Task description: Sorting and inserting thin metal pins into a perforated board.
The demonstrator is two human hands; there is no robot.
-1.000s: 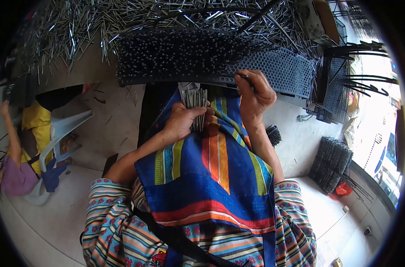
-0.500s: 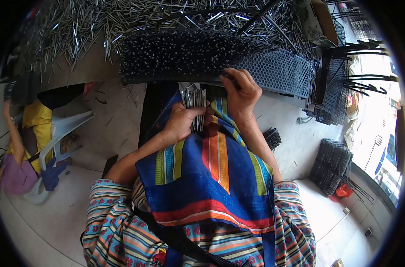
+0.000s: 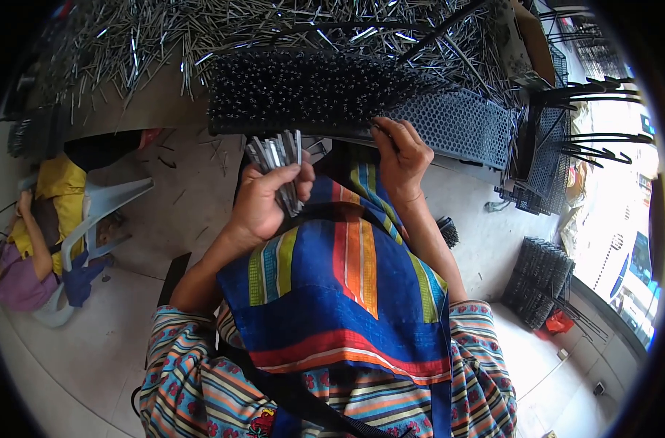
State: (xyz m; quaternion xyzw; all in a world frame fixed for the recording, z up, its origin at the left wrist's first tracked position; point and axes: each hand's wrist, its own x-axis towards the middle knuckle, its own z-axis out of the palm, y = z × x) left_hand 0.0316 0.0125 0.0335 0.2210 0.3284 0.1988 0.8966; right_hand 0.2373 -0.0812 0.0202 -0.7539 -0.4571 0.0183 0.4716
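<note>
My left hand (image 3: 265,196) is closed around a bundle of thin, silvery metal strips (image 3: 277,153), held upright and fanned a little, just below the front edge of a dark perforated rack (image 3: 456,117). Many small rods (image 3: 296,91) stand packed in the rack's holes over its left and middle part; the honeycomb holes at its right end show bare. At the rack's front edge, near where the rods end, my right hand (image 3: 404,157) has thumb and forefinger pinched together. Whatever sits between those fingertips is too small or hidden to make out.
Behind the rack lies a wide heap of loose metal strips (image 3: 135,55). Black hooked rods (image 3: 599,146) jut out at the right, beside an open box (image 3: 529,44). Stacked dark racks (image 3: 540,281) stand on the floor. A co-worker in purple (image 3: 25,277) sits left on a plastic chair (image 3: 117,208).
My left hand has moved left with the strips, which now tilt and spread more. My right hand has shifted slightly right and down along the rack's edge. The co-worker's arm has lowered.
</note>
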